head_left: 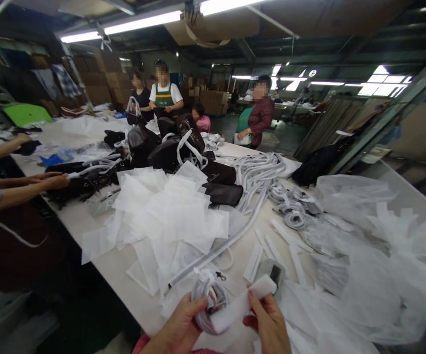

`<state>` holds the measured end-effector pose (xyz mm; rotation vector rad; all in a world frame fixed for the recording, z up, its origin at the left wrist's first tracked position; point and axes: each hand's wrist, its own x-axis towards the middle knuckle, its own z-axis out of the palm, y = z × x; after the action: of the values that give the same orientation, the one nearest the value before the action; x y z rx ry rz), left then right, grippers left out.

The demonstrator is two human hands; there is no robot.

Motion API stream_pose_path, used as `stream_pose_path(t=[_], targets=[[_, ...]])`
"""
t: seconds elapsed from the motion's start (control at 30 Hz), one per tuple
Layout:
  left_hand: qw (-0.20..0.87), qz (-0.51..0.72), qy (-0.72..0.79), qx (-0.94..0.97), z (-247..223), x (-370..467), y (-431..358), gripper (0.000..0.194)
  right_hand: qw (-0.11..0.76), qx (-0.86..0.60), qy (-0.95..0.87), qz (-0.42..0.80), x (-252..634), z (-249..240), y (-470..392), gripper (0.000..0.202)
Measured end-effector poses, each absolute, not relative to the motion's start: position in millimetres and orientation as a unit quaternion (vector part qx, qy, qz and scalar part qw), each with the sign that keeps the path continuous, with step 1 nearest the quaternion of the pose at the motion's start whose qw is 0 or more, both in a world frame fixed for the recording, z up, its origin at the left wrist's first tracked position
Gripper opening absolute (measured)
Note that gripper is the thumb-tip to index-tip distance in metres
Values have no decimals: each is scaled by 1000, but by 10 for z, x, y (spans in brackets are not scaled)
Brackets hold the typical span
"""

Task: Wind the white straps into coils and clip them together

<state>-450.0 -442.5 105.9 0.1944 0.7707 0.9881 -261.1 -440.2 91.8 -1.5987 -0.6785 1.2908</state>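
My left hand [181, 319] is closed around a coiled strap [203, 290], with the thumb across its inside. The coil looks grey-white, and a metal clip shows near its top. A white foam strip [233, 309] runs from the coil's lower right side out to my right hand [269, 319]. Thumb and fingers of that hand pinch the strip near its far end. Just behind the strip is a grey object [271, 269], partly hidden, its kind unclear. Several narrow white strips [297, 265] lie on the table beyond my right hand.
White foam sheets [161, 211] are heaped on the table [105, 275] ahead, before dark bags [168, 147]. Wrapped straps [259, 169] and finished-looking coils [296, 211] lie to the right, near translucent plastic [382, 275]. Co-workers' hands [56, 181] work at left; other people stand behind.
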Motion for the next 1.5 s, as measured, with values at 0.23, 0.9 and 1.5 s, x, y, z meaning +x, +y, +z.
stream_pose_path(t=[0.23, 0.9, 1.5], targets=[[796, 406, 427, 135, 584, -4451, -4160, 26, 520, -610, -280, 528, -2372, 975, -4373, 53], [582, 302, 365, 661, 787, -4464, -4154, 23, 486, -596, -208, 605, -2459, 732, -4228, 65], [782, 353, 407, 314, 841, -4052, -4239, 39, 452, -533, -454, 552, -2534, 778, -4435, 48]])
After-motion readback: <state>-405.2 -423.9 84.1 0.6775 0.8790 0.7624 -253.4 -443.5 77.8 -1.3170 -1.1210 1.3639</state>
